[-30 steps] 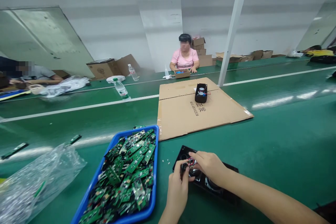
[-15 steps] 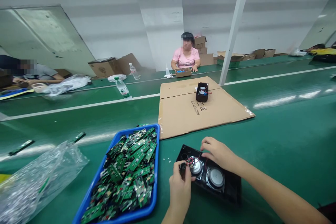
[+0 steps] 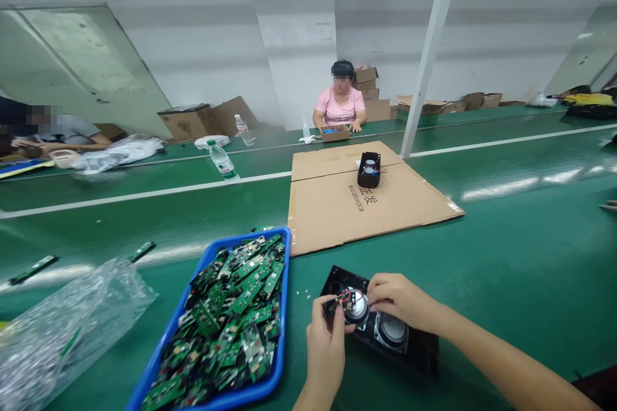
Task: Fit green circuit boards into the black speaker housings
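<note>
From the head view, I have my left hand (image 3: 328,345) at the near left of the black case (image 3: 418,354), thumb and finger closed in a pinch on the red wires (image 3: 345,296); whatever small piece is at their end is too tiny for me to make out. My right hand (image 3: 402,300) is over the case, fingers curled with the tips near the thumb, beside the nearer-left speaker (image 3: 357,310) and partly above the other speaker (image 3: 394,331); I cannot tell whether those tips grip anything. The case lies slanted on the green table (image 3: 501,270), speaker backs up, right of the blue tray (image 3: 285,321) full of circuit boards (image 3: 250,292). To do this well, I think I should pinch lightly near the wire ends, leave slack so no joint is tugged, and let the right fingers steady without pressing on the speakers. The case could slide on that smooth top, so any push is best kept downward and gentle.
</note>
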### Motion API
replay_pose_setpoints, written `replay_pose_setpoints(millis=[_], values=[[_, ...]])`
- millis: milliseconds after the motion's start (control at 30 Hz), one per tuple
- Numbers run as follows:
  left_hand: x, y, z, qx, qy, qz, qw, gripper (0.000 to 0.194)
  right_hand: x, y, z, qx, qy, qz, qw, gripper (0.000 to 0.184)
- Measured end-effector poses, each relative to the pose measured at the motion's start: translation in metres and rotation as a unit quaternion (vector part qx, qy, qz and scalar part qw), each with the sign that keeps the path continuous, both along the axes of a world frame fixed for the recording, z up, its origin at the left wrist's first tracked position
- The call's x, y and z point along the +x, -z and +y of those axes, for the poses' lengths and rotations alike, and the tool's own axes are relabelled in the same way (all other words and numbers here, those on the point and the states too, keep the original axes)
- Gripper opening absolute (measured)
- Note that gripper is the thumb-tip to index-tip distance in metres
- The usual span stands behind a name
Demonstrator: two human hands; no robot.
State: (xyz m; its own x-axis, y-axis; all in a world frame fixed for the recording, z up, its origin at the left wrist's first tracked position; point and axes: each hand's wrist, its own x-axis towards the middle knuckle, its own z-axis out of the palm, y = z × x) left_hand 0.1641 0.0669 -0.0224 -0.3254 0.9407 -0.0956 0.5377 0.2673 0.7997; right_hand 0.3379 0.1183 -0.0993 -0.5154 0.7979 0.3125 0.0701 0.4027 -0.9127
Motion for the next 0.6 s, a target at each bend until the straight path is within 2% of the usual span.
replay_pose_setpoints(millis=[67, 133, 200, 267, 367, 433, 500, 600], values=[[0.000, 0.000, 0.000, -0.001, -0.003, -0.018, 1.000, 0.038, -0.008, -0.002, -0.004, -0.105, -0.028, 0.065, 0.992, 0.007], [-0.001, 0.001, 0.001, 0.003, -0.013, -0.029, 0.999, 0.037, -0.017, -0.005, -0.007, -0.234, -0.052, 0.100, 0.966, 0.005], [-0.003, 0.002, 0.002, 0.003, -0.016, -0.025, 1.000, 0.036, -0.023, -0.008, -0.009, -0.343, -0.060, 0.122, 0.929, 0.022], [-0.005, 0.004, 0.002, -0.010, -0.008, -0.013, 1.000, 0.037, -0.026, -0.010, -0.011, -0.375, -0.042, 0.127, 0.917, 0.026], [-0.006, 0.004, 0.001, -0.016, -0.002, -0.002, 1.000, 0.037, -0.028, -0.012, -0.014, -0.267, 0.022, 0.073, 0.961, 0.002], [-0.005, 0.004, 0.000, -0.009, -0.007, 0.002, 1.000, 0.037, -0.030, -0.010, -0.019, -0.164, 0.071, 0.018, 0.984, 0.012], [-0.003, 0.004, -0.002, -0.003, -0.010, 0.013, 1.000, 0.037, -0.035, -0.005, -0.023, -0.083, 0.118, -0.017, 0.989, 0.014], [-0.004, 0.007, -0.004, -0.012, -0.003, 0.026, 1.000, 0.038, -0.045, 0.003, -0.027, 0.021, 0.172, -0.017, 0.985, 0.014]])
